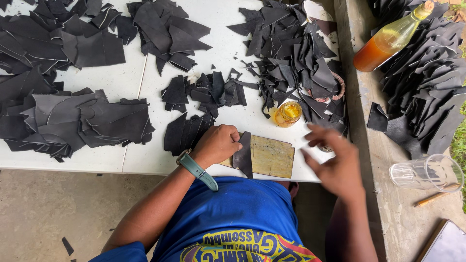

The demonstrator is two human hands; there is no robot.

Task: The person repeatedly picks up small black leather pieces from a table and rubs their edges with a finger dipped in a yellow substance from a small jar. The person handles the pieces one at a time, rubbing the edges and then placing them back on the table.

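I see my left hand (217,143) resting closed, knuckles up, on a dark leather piece (243,154) that lies on a worn yellowish board (272,156) at the near edge of the white worktop (145,160). The fingers curl down onto the piece's left edge and pin it rather than lift it. The piece is a narrow, roughly wedge-shaped strip, its long axis running away from me and toward me, with its lower tip reaching over the board's near edge.

My right hand (335,162) hovers to the right of the board, blurred, fingers spread and holding nothing that I can make out. A small object sits just beyond its fingertips, too hidden to name. From this hand the leather piece lies to the left, across the bare face of the board; the left hand is plainly the nearer, since it touches the piece.

Just beyond the board stands a small jar of amber liquid (287,114), between the two hands. Heaps of black leather offcuts (296,58) cover the far worktop, and a bottle of orange liquid (388,41) lies on the ledge to the right.
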